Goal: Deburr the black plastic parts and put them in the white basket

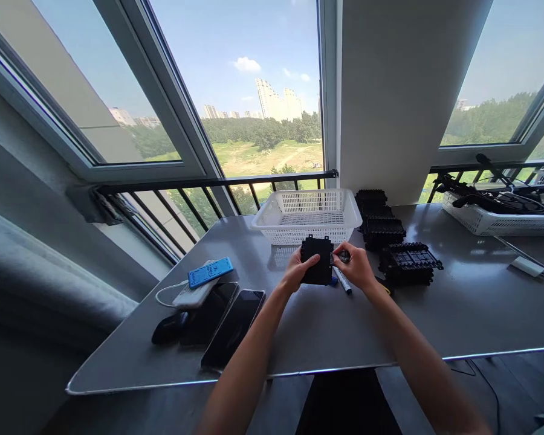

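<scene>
My left hand grips a flat, square black plastic case from its left side, thumb across the face. The case is tilted up above the table and has small tabs along its edges. At the right edge of the case, my right hand is closed in a pinch; something small and dark shows at its fingers, too small to name. Below the hands lies a white marker pen on the table, with a blue piece beside it, partly hidden by the case.
Behind the hands stands a white plastic basket. Stacked black plastic cases and another stack sit to the right. A cable-filled basket is far right. Phones, a mouse and a blue device lie left.
</scene>
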### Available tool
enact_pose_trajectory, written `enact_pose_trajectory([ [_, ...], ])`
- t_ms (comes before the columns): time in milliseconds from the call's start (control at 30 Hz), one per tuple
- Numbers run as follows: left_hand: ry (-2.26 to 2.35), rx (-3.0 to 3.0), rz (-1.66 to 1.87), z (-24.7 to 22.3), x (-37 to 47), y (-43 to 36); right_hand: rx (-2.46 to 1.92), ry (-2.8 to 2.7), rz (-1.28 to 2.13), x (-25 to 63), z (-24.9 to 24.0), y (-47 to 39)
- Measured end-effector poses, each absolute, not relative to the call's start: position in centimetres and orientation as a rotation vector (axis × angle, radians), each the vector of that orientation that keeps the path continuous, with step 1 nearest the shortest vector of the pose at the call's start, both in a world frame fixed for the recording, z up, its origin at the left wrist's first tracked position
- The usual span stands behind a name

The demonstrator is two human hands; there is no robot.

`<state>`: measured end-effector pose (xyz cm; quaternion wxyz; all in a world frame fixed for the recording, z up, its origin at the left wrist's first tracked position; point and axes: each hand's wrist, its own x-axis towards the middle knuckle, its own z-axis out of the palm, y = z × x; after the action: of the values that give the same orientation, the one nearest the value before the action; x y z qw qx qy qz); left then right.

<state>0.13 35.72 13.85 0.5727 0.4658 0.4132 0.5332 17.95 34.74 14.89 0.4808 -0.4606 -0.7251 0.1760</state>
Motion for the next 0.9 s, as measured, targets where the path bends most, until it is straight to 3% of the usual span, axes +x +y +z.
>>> enact_pose_trajectory([
  [600, 1.052, 1.369, 1.349, 14.1, 0.1, 35.8, -1.126, -1.518, 0.301, 18.8, 14.5, 35.5],
  [767, 1.497, 1.565, 1.684, 14.0, -0.7, 36.1, -1.009, -1.770, 0.559, 17.8, 14.5, 34.9],
  [900, 1.528, 1.896, 1.828, 13.5, -1.4, 36.1, -0.787, -2.050, 0.904, 16.8, 14.2, 34.5],
])
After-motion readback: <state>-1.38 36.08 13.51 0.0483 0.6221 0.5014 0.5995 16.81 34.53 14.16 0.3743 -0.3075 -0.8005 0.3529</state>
